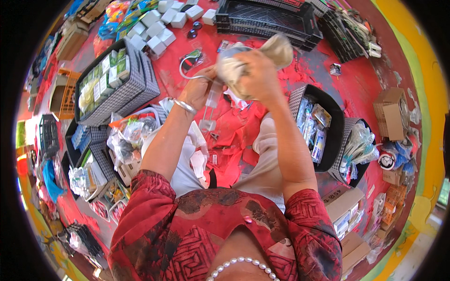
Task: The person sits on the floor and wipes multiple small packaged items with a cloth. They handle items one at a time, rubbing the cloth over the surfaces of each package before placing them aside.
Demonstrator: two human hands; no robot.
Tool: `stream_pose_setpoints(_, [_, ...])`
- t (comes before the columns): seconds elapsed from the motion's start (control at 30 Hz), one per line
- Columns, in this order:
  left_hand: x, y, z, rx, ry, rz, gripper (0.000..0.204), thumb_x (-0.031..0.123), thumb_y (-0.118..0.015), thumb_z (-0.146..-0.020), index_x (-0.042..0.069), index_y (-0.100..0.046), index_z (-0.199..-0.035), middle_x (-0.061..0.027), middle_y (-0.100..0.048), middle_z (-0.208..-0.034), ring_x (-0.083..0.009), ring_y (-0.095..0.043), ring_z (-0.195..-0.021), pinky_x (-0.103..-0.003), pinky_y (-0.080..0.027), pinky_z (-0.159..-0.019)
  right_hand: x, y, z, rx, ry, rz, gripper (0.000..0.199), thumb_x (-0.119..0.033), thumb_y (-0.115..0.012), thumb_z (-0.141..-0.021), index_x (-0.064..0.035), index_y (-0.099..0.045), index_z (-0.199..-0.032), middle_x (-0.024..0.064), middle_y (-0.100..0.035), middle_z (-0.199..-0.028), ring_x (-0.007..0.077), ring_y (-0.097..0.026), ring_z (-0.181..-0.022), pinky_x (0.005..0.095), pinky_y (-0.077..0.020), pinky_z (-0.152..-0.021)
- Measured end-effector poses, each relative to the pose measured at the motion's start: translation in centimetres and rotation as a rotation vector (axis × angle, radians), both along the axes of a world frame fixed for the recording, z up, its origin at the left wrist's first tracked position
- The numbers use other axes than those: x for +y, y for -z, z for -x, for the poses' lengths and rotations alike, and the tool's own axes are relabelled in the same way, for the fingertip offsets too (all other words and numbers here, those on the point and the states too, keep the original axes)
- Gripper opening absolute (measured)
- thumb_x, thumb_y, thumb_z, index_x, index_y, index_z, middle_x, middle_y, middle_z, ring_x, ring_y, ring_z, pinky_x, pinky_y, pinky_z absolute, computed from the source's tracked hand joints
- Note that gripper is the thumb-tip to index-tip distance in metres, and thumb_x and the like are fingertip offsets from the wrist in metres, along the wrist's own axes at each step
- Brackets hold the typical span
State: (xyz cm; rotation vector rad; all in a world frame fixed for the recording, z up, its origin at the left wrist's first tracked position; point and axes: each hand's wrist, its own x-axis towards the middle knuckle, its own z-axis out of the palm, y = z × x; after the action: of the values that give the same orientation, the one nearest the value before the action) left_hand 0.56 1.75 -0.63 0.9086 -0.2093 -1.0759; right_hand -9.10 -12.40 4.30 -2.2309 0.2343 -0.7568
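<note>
Head view: raised right hand (257, 75) grips a cloth (276, 49); left hand (199, 89) pinches a cable (185, 72).

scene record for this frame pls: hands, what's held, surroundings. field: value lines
setting: red floor, person seated, viewed from above
right hand: raised, gripping a crumpled beige cloth
left hand: holds a clear plastic package; white cable loops beside it; bangle on wrist
left side: checked basket of small packets, white boxes beyond
right side: black tray of packets, cardboard boxes
top: black crates
</note>
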Motion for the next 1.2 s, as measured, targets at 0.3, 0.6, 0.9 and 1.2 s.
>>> stream_pose_setpoints(0.3, [0.7,0.1,-0.3,0.516,0.149,0.185,0.037,0.022,-0.042,-0.094,-0.002,-0.041,-0.121,-0.0151,-0.051,-0.104,-0.0187,-0.056,-0.084,-0.024,-0.053,-0.056,-7.1,-1.2,2.9,-0.498,0.276,-1.174,0.026,0.001,-0.060,-0.076,0.0028,-0.057,-0.101,0.0119,-0.061,-0.097,0.0212,-0.062,-0.085,0.0311,-0.0521,-0.075])
stream_pose_setpoints(0.6, [0.4,-0.9,2.4,0.344,0.290,0.259,0.055,0.020,-0.063,-0.082,0.000,-0.037,-0.127,-0.0105,-0.051,-0.092,-0.0094,-0.047,-0.064,-0.018,-0.040,-0.042,-4.2,-0.4,1.2,0.141,-0.041,-0.690,0.048,-0.022,-0.081,-0.062,0.0013,-0.061,-0.099,0.0084,-0.063,-0.095,0.0137,-0.060,-0.084,0.0258,-0.0480,-0.073])
stream_pose_setpoints(0.9, [0.7,-0.6,2.3,0.410,0.254,0.032,0.049,0.032,-0.039,-0.095,-0.006,-0.037,-0.125,-0.0205,-0.054,-0.111,-0.0159,-0.060,-0.081,-0.022,-0.053,-0.059,-5.4,1.1,1.7,0.220,0.065,-0.942,0.040,-0.017,-0.082,-0.061,-0.0006,-0.063,-0.093,0.0065,-0.064,-0.086,0.0120,-0.061,-0.074,0.0252,-0.0497,-0.066])
stream_pose_setpoints(1.2, [1.6,-1.5,1.9,0.744,0.119,0.363,0.055,0.016,-0.032,-0.086,-0.012,-0.020,-0.132,-0.0334,-0.025,-0.135,-0.0445,-0.031,-0.125,-0.051,-0.046,-0.090,-7.3,1.0,2.6,0.174,0.244,-0.905,0.035,-0.018,-0.079,-0.067,-0.0003,-0.062,-0.092,0.0070,-0.064,-0.085,0.0121,-0.062,-0.069,0.0251,-0.0505,-0.062])
